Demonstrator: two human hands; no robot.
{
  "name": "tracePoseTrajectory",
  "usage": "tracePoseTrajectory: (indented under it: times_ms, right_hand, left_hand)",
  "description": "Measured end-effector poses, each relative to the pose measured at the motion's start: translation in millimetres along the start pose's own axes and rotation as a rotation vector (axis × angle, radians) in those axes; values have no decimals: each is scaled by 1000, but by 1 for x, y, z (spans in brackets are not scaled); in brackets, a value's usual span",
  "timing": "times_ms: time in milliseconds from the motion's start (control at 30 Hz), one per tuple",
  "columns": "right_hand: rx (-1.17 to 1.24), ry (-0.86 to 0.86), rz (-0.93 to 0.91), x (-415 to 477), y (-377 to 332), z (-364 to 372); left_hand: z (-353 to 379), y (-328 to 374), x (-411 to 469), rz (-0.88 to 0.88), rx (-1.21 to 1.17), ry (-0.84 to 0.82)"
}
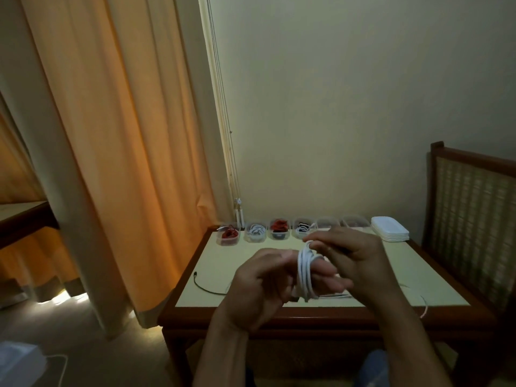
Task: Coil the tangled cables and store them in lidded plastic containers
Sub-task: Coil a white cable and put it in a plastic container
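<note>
Orange-tan fabric curtain hangs full height at the left, reaching the floor just beside the table's left end. Low rectangular table, cream top in a dark wooden frame, stands against the pale wall. Dark wooden chair with woven cane back stands at its right end. Both hands are raised over the table's near half and block the middle of the top. Left hand: fingers straight and together, pointing right, with the coiled white cable looped round them; thumb contact is blurred, cannot tell. Right hand: fingers curled, pinching the cable at the top of the coil. Stack of white plastic lids sits at the far right corner. Row of small clear plastic containers lines the far edge, four showing red, white or dark cable, the two rightmost partly hidden by the right hand. Thin black cable lies loose at the near left. Loose white strand crosses the near right edge.
</note>
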State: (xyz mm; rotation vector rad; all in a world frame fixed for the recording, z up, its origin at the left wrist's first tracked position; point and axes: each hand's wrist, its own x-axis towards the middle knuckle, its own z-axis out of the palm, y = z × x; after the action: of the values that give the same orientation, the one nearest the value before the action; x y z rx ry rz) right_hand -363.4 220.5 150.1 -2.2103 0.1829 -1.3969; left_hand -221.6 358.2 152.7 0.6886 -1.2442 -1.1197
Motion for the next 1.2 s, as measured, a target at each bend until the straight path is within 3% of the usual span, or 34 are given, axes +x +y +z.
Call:
tracePoseTrajectory:
  times_ms: [333,600,833,1000,1200]
  right_hand:
    - [-87,-155,108,-26,-13,25]
    - [-228,-334,183,-40,-34,1]
    - [-429,-267,3,-31,-56,-36]
    - [-485,-241,-122,-13,-61,-51]
    - [-459,-153,-195,8,-46,-48]
  left_hand:
    - [1,2,11,225,-236,183]
    - [-7,6,15,303,-32,402]
    - [-12,-2,13,4,489,356]
    - [-8,1,11,-169,478,158]
    - [-2,-1,5,-186,396,22]
